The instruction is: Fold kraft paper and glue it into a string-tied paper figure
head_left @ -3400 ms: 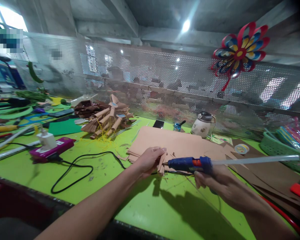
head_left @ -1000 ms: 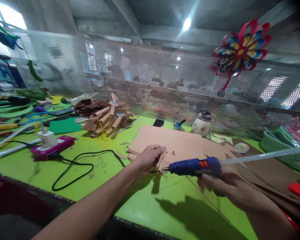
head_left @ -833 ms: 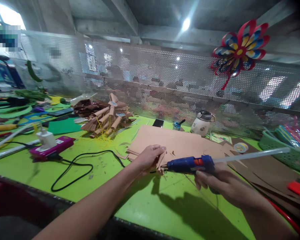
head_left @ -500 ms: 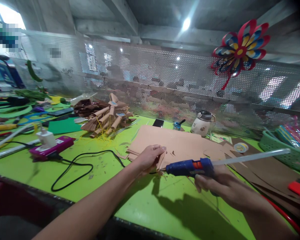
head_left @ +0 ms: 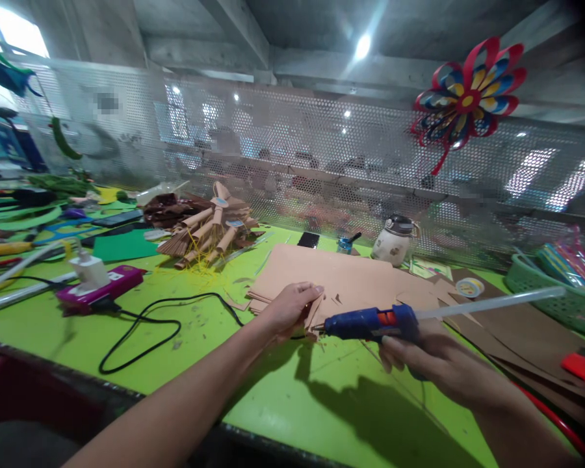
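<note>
Between thumb and fingers, my left hand (head_left: 292, 307) pinches a small tan paper piece (head_left: 314, 312), folded or rolled; its exact shape is partly hidden by the fingers. My right hand (head_left: 429, 357) is wrapped round a blue hot glue gun (head_left: 370, 324), which points left with its nozzle at the lower end of the paper piece. A long clear glue stick (head_left: 492, 303) sticks out of the gun's back. Behind both hands lies a stack of tan paper sheets (head_left: 341, 266), with small dark scraps on top.
Left, a purple power strip (head_left: 102, 289) holds a white plug, and a black cord (head_left: 175, 299) loops across the green table (head_left: 166, 344). Rolled paper pieces with yellow ties (head_left: 214, 227) are heaped behind. A jug (head_left: 392, 242), brown sheets (head_left: 517, 338) and a green basket (head_left: 541, 296) stand right.
The glue gun's rear has tipped up slightly, and its nozzle has shifted a little at the paper's lower end. My left hand stays almost still.
</note>
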### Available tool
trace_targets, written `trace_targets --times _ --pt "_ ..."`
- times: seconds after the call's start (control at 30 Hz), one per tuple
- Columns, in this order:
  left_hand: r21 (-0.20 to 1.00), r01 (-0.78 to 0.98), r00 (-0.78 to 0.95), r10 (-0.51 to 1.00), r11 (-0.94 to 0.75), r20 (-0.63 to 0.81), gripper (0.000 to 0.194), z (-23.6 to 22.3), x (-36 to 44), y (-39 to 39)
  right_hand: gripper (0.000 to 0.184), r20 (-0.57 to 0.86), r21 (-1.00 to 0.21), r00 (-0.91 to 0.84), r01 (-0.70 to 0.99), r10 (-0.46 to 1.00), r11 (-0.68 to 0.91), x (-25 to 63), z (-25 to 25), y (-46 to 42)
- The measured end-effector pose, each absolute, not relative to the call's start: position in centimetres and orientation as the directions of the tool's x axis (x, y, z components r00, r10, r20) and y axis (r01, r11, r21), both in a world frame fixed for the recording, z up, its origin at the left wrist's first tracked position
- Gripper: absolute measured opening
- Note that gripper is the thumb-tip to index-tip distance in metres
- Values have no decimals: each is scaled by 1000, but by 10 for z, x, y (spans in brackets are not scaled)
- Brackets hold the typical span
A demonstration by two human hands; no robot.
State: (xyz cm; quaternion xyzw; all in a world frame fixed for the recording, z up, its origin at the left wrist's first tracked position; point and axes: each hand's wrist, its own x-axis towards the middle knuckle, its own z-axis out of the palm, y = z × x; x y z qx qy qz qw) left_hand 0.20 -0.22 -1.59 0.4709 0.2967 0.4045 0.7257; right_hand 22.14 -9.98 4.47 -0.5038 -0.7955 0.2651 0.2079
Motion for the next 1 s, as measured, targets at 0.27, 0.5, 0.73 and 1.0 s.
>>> trace_targets --times 0.27,0.5,0.73,1.0 --pt "927 -304 520 854 219 -32 26 -18 3 -2 44 60 -626 -393 701 918 341 217 45 -97" --pt "925 -290 507 859 244 -67 26 -18 2 -2 44 16 -675 -456 652 890 347 223 43 -98" --pt "914 -319 507 860 249 -58 25 -11 3 -5 46 34 -718 -467 604 884 347 224 43 -96" --pt "912 -339 524 851 229 -19 25 -14 3 -5 49 72 -684 -377 655 923 321 213 49 -92"
